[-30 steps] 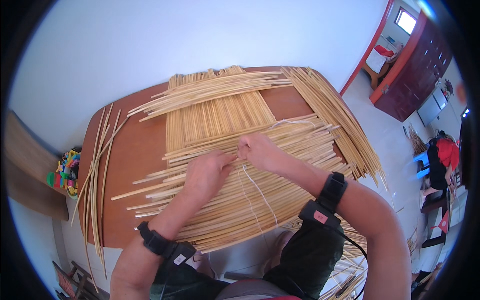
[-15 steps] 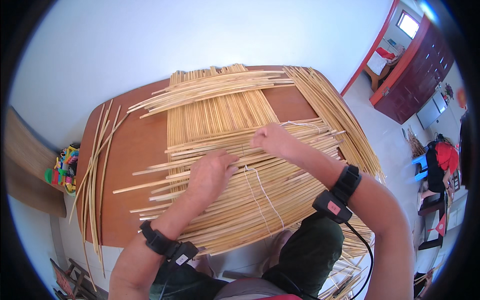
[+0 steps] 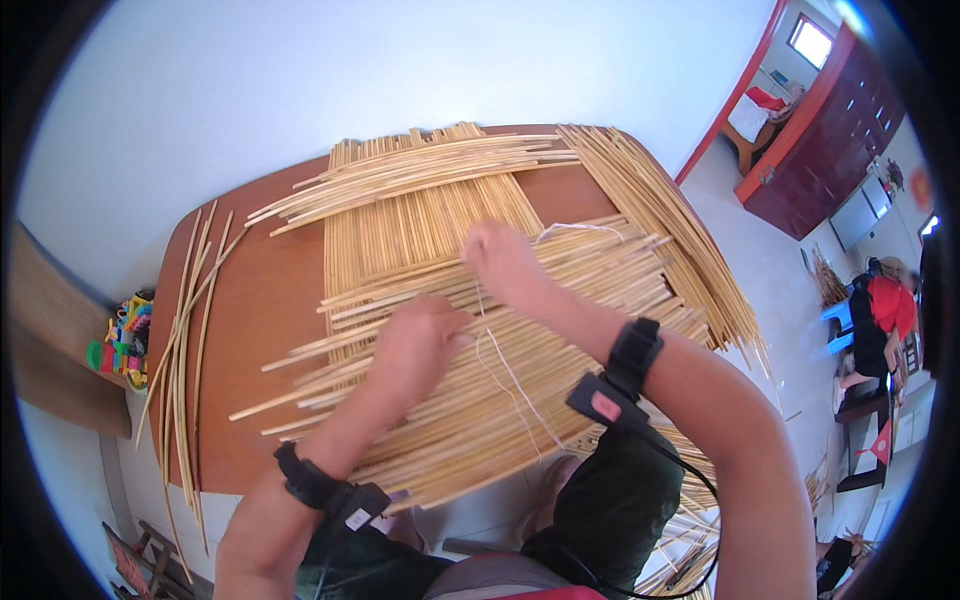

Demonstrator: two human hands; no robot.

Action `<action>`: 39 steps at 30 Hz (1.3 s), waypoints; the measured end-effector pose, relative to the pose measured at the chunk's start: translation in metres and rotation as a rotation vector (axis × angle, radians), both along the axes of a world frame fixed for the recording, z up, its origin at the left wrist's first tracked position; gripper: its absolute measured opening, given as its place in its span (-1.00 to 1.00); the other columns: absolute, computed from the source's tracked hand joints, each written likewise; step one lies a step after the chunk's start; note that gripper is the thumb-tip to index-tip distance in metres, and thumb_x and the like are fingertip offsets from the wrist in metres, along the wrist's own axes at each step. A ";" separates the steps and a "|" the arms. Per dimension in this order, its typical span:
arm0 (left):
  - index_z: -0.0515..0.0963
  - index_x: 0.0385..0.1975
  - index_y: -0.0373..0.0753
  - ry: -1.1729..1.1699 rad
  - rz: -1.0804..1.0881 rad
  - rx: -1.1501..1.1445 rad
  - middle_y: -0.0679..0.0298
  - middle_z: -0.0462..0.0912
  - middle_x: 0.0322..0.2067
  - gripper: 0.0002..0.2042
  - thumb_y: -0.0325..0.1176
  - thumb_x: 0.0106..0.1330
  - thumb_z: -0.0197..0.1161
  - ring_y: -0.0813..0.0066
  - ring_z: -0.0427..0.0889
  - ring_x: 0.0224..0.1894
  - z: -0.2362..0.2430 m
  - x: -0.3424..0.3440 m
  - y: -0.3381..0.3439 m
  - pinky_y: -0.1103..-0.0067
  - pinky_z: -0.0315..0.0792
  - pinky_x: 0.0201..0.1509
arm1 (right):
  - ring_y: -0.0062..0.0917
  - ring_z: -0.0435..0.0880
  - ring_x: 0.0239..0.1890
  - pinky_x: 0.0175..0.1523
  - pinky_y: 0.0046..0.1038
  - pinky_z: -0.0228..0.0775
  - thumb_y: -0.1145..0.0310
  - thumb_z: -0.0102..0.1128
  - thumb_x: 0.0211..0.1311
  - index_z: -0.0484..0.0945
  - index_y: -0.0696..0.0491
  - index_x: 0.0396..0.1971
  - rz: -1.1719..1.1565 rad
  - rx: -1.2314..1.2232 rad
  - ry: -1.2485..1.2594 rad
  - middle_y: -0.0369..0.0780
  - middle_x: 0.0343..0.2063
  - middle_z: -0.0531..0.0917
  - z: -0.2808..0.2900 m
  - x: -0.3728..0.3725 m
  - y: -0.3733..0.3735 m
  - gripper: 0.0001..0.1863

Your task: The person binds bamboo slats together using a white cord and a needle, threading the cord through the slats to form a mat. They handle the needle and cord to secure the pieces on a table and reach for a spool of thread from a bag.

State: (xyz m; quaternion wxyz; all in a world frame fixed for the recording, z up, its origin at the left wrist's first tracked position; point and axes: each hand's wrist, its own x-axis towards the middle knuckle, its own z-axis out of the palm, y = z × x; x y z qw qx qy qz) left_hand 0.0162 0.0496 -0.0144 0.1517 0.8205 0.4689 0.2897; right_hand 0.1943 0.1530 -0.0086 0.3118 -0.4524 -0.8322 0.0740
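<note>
A mat of straw-coloured stalks point(image 3: 590, 350) lies at the near edge of the table, with a thin white string point(image 3: 512, 375) running across it. My right hand point(image 3: 505, 262) is closed above the mat's far edge, and a taut length of the string leads down from its fingers. Close by on the left, my left hand point(image 3: 420, 335) rests on the stalks with curled fingers next to the string. What those fingers pinch is hidden and blurred. Another loose white string point(image 3: 580, 228) lies to the right of my right hand.
Behind the mat, on the brown table point(image 3: 270, 285), is a flat panel of stalks point(image 3: 430, 225) with a loose bundle point(image 3: 420, 178) across it. More stalks lie along the right side point(image 3: 660, 225) and left side point(image 3: 185, 350). A person point(image 3: 875, 320) sits at the far right.
My right hand has moved left and slightly away from me, drawing the string taut. The near mat has shifted and tilted a little. My left hand has stayed almost in place.
</note>
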 end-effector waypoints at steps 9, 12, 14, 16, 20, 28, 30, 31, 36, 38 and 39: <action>0.76 -0.15 -0.23 0.012 -0.040 -0.031 0.14 0.69 -0.27 -0.79 -0.37 0.24 0.46 0.05 0.65 -0.09 -0.003 0.001 -0.004 0.25 0.56 0.05 | -0.45 0.74 -0.18 0.02 -0.33 0.61 0.40 0.22 0.37 0.74 0.04 -0.39 0.008 0.072 -0.136 -0.27 -0.31 0.75 0.110 0.101 0.111 -0.84; 0.75 -0.14 -0.22 0.027 -0.053 -0.027 0.14 0.68 -0.27 -0.79 -0.35 0.26 0.44 0.05 0.63 -0.08 -0.003 0.000 -0.005 0.24 0.54 0.06 | -0.48 0.73 -0.18 0.09 -0.36 0.60 0.35 0.21 0.42 0.72 0.07 -0.23 -0.423 0.327 0.371 -0.25 -0.23 0.74 0.191 0.174 0.146 -0.85; 0.74 -0.13 -0.23 0.024 -0.054 -0.040 0.14 0.68 -0.27 -0.79 -0.35 0.28 0.42 0.05 0.62 -0.08 -0.004 0.001 -0.005 0.24 0.54 0.06 | -0.49 0.72 -0.17 0.14 -0.37 0.59 0.32 0.20 0.45 0.70 0.09 -0.12 -0.360 0.215 0.572 -0.24 -0.19 0.73 0.225 0.199 0.145 -0.80; 0.74 -0.13 -0.24 0.023 -0.049 -0.032 0.14 0.68 -0.27 -0.79 -0.35 0.27 0.43 0.05 0.62 -0.08 -0.004 0.001 -0.005 0.23 0.54 0.06 | -0.51 0.71 -0.17 0.18 -0.39 0.58 0.29 0.20 0.48 0.69 0.11 -0.01 -0.190 0.132 0.595 -0.22 -0.14 0.72 0.231 0.189 0.128 -0.74; 0.74 -0.14 -0.25 0.010 -0.047 -0.022 0.14 0.69 -0.27 -0.78 -0.37 0.24 0.45 0.05 0.63 -0.09 -0.003 0.001 -0.006 0.23 0.54 0.05 | -0.57 0.69 -0.21 0.05 -0.46 0.57 0.32 0.31 0.40 0.70 0.12 0.09 0.488 -0.227 0.020 -0.25 -0.18 0.72 0.144 0.102 0.056 -0.66; 0.77 -0.17 -0.17 0.047 -0.023 0.041 0.25 0.68 -0.30 -0.79 -0.37 0.20 0.48 0.18 0.63 -0.10 0.002 0.004 -0.010 0.30 0.54 0.05 | -0.22 0.76 -0.18 -0.03 -0.25 0.58 0.31 0.45 0.15 0.77 0.09 -0.15 0.475 -0.651 -0.349 -0.08 -0.28 0.76 0.047 0.050 -0.018 -0.72; 0.78 -0.17 -0.17 0.041 -0.019 0.045 0.25 0.68 -0.30 -0.80 -0.36 0.20 0.48 0.18 0.63 -0.10 0.003 0.004 -0.010 0.30 0.54 0.04 | -0.20 0.76 -0.19 -0.03 -0.24 0.58 0.32 0.44 0.16 0.76 0.11 -0.18 0.464 -0.727 -0.286 -0.08 -0.28 0.76 0.044 0.052 -0.016 -0.74; 0.78 -0.17 -0.17 0.034 -0.018 0.048 0.25 0.67 -0.30 -0.80 -0.36 0.20 0.48 0.18 0.63 -0.10 0.003 0.005 -0.010 0.30 0.54 0.04 | -0.23 0.77 -0.19 -0.04 -0.26 0.60 0.33 0.42 0.19 0.75 0.12 -0.18 0.493 -0.650 -0.270 -0.09 -0.29 0.76 0.043 0.052 -0.015 -0.76; 0.77 -0.18 -0.18 0.047 -0.032 0.045 0.24 0.67 -0.30 -0.81 -0.36 0.22 0.47 0.17 0.64 -0.10 0.003 0.004 -0.010 0.30 0.55 0.05 | -0.28 0.79 -0.14 -0.09 -0.29 0.68 0.37 0.27 0.42 0.62 0.22 -0.06 0.189 -0.934 0.129 -0.09 -0.28 0.73 0.046 0.048 -0.008 -0.76; 0.77 -0.18 -0.18 0.048 -0.042 0.047 0.22 0.67 -0.31 -0.82 -0.36 0.24 0.45 0.16 0.63 -0.09 0.002 0.004 -0.010 0.30 0.55 0.04 | -0.37 0.74 -0.04 -0.09 -0.30 0.72 0.36 0.18 0.52 0.53 0.18 -0.05 0.070 -1.038 0.571 -0.16 -0.25 0.65 0.046 0.038 -0.005 -0.80; 0.76 -0.19 -0.18 0.073 -0.047 0.051 0.21 0.66 -0.32 -0.83 -0.36 0.24 0.44 0.15 0.63 -0.09 0.002 0.004 -0.010 0.30 0.55 0.04 | -0.41 0.72 0.01 -0.08 -0.30 0.74 0.36 0.14 0.57 0.48 0.16 -0.04 0.027 -1.070 0.810 -0.19 -0.23 0.60 0.047 0.033 -0.002 -0.82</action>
